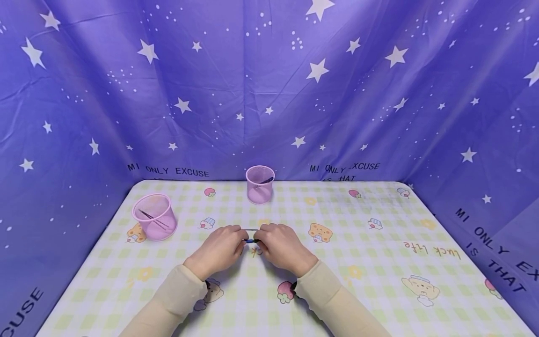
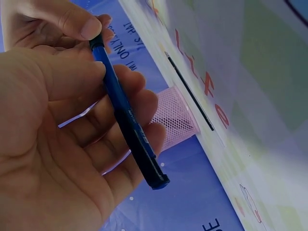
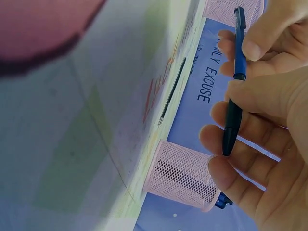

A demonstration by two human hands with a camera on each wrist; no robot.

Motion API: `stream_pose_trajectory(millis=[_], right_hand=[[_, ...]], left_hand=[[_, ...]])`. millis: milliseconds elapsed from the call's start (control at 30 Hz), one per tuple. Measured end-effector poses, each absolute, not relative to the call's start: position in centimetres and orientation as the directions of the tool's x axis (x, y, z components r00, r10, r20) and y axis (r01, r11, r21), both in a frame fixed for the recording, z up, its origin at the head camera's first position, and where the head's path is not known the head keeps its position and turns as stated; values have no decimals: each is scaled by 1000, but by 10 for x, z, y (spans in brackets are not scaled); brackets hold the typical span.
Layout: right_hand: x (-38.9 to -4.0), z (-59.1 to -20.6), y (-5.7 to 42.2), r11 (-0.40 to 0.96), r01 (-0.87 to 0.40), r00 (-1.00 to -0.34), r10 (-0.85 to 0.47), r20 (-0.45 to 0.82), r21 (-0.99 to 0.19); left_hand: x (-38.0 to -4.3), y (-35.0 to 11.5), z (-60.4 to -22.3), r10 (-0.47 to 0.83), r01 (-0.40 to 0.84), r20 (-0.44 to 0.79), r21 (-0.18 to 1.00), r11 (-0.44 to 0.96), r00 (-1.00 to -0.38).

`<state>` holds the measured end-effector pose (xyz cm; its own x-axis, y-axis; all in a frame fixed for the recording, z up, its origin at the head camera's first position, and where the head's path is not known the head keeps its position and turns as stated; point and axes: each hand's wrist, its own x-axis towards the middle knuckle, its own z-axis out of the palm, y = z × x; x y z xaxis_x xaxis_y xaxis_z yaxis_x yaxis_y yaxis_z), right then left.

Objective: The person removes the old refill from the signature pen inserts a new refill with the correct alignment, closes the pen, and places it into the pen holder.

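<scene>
Both hands hold one ballpoint pen (image 2: 111,79) between them, close above the table. My left hand (image 1: 222,245) pinches the blue barrel, whose clip end points out to the left. Pinched between thumb and fingers of my right hand (image 1: 284,245) is the pen's dark front section (image 3: 234,113), tip pointing right. The two parts meet in line at the join. Just beyond the hands, a thin dark pen refill (image 3: 172,91) lies on the tablecloth.
A pink mesh cup (image 1: 162,229) with thin dark refills stands at the left. At the back middle another pink mesh cup (image 1: 259,194) holds a dark blue pen part (image 1: 267,180). Starred purple curtains (image 1: 269,84) enclose the checked table (image 1: 379,262) at back and sides.
</scene>
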<state>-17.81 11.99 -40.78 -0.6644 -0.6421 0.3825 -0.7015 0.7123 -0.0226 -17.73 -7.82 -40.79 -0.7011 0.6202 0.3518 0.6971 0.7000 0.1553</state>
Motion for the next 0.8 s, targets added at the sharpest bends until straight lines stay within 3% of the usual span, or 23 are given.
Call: stream_pose_trajectory(millis=[800], right_hand=[[-177, -407, 119, 706, -708, -661, -650, 375, -26]], left_hand=[[-179, -78, -409, 612, 709, 404, 149, 689, -680]])
